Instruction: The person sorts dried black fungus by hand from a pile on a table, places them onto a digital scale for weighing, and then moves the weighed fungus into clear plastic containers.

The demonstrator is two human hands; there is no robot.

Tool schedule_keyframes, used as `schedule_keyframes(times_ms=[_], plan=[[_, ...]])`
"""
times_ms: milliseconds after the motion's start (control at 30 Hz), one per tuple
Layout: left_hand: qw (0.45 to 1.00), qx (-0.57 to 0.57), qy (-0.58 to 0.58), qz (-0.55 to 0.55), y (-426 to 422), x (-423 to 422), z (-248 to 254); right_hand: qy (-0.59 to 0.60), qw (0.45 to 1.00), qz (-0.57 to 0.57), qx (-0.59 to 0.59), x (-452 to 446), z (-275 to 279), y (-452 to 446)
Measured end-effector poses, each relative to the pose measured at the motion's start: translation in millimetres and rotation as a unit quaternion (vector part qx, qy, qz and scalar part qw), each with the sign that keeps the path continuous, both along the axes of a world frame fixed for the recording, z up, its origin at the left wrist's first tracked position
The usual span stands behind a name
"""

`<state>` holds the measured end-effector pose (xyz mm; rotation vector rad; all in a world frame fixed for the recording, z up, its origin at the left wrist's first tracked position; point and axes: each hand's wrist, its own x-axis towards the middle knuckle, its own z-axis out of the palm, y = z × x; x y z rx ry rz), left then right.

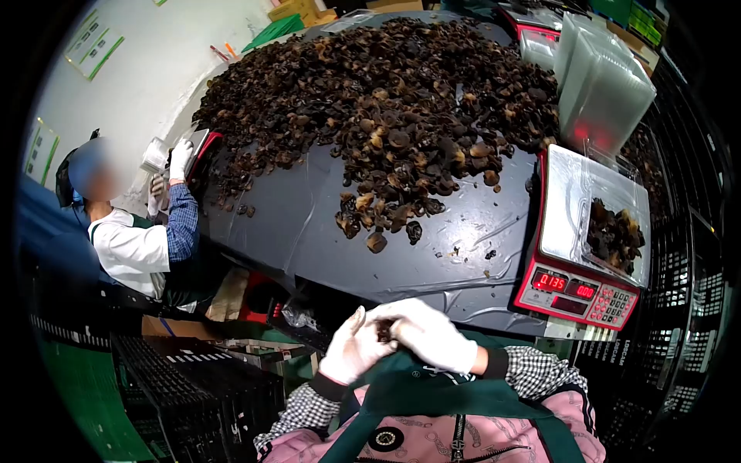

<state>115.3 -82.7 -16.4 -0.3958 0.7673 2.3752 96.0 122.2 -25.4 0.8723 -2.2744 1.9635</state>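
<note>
My left hand (pixel 353 349), in a white glove, is closed around one side of a small dark brown mushroom piece (pixel 384 330). From the other side, the gloved fingers of my right hand (pixel 434 337) pinch the same piece, in front of my apron. Beyond my hands, a large heap of dried dark mushrooms (pixel 401 116), like wood ear, covers much of the grey-sheeted table (pixel 340 255). To my right a red digital scale (pixel 567 289) reads 0.135. On its metal pan, a clear plastic box (pixel 598 193) holds a clump of mushrooms (pixel 615 235).
Stacked clear plastic boxes (pixel 606 89) stand behind the scale. At the far left a co-worker (pixel 139 247) in white gloves handles a clear container (pixel 155 156) beside another scale (pixel 204 158). Black crates (pixel 193 393) stand low on the left; black racks (pixel 695 324) line the right.
</note>
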Motion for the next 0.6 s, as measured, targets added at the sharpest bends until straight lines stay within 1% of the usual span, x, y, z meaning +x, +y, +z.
schedule_keyframes(times_ms=[33, 67, 100, 167, 200, 233, 300, 333, 367, 400, 433, 467, 500, 567, 600], plan=[[0.995, 0.096, -0.024, 0.033, 9, 2, -2, 0.037, 0.998, 0.041, 0.020, -2, -1, -12], [0.980, 0.150, -0.111, 0.075, 4, 7, -15, 0.077, 0.995, 0.011, 0.060, 3, 4, -19], [0.989, 0.025, -0.120, 0.088, 15, 4, -8, 0.087, 0.991, 0.003, 0.101, 4, 15, -20], [0.992, 0.074, -0.103, 0.016, -17, 14, -60, 0.070, 0.996, -0.002, 0.050, -3, 8, -18], [0.991, 0.022, -0.112, 0.063, -12, 10, -47, 0.078, 0.995, -0.040, 0.038, -7, 13, -12], [0.994, 0.075, -0.074, 0.012, -30, 7, -46, 0.113, 0.987, -0.075, 0.088, -15, 22, -3], [0.997, -0.049, -0.060, 0.021, -61, 8, -50, 0.161, 0.965, -0.141, 0.152, -36, 17, 13], [0.966, -0.248, -0.059, 0.048, -86, 11, -42, 0.148, 0.951, -0.194, 0.188, -52, 7, 19], [0.941, -0.329, -0.056, 0.058, -107, 14, -49, 0.134, 0.933, -0.249, 0.223, -69, -2, 22], [0.923, -0.370, -0.071, 0.074, -124, 17, -47, 0.128, 0.919, -0.268, 0.258, -80, -7, 22], [0.922, -0.369, -0.068, 0.091, -151, 22, -71, 0.120, 0.903, -0.288, 0.294, -90, -13, 20], [0.805, -0.584, 0.070, 0.079, -175, 22, -101, 0.157, 0.877, -0.310, 0.331, -99, -18, 17], [0.623, -0.753, 0.201, 0.059, -198, 26, -130, 0.187, 0.856, -0.323, 0.357, -106, -21, 14], [0.526, -0.809, 0.234, 0.122, -161, 4, -75, 0.150, 0.857, -0.275, 0.409, -116, -26, 9], [0.641, -0.723, 0.205, 0.156, -131, -12, -41, 0.190, 0.846, -0.290, 0.406, -120, -33, 6]])
